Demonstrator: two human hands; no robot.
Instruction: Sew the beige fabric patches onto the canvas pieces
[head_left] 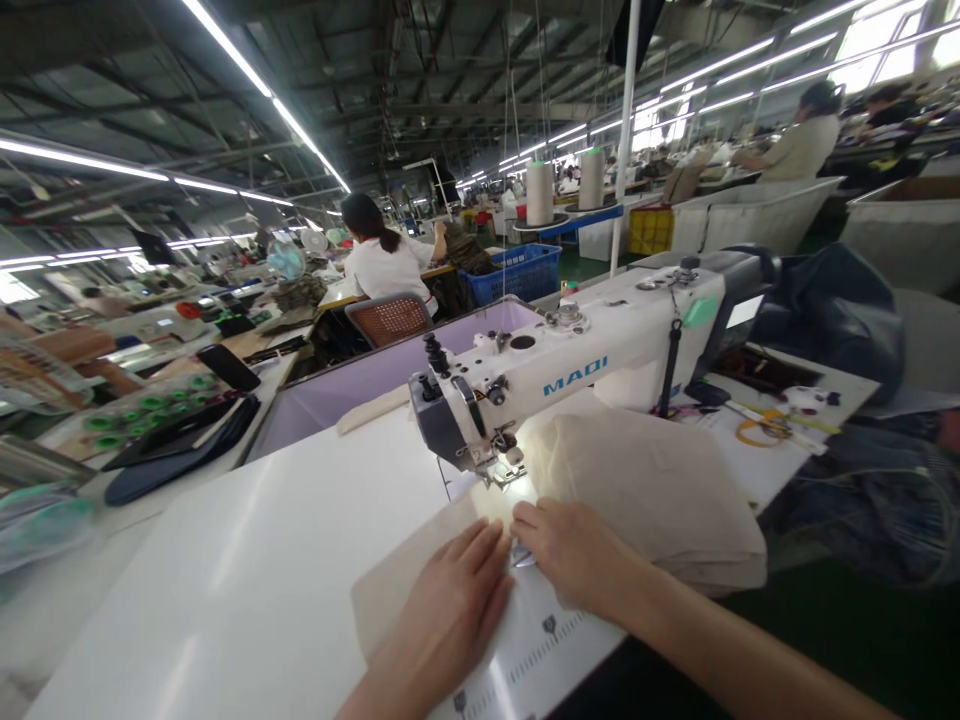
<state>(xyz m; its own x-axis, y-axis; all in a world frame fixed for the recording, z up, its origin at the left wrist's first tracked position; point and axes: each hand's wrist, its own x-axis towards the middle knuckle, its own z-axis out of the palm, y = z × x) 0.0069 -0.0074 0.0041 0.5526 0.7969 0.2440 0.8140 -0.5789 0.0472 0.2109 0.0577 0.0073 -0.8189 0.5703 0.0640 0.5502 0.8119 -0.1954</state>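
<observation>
A white sewing machine point(622, 345) stands on the white table, its lamp lighting the presser foot point(508, 474). Beige fabric point(394, 580) lies in front of and left of the foot. My left hand point(459, 600) rests flat on this fabric, fingers stretched toward the needle area. Close beside it, my right hand point(574, 552) has its fingers curled and pressed together at the fabric's edge, just in front of the foot. Thicker, folded beige fabric point(652, 485) lies under the machine arm, right of the needle. The needle tip is too small to make out.
Behind the table is a lilac-lined bin point(315, 405). Tools and a yellow-orange loop point(761, 430) lie on the table's right end. Thread cones point(539, 195) stand beyond the machine, near a blue crate point(517, 275). A person in a white top point(386, 265) sits ahead.
</observation>
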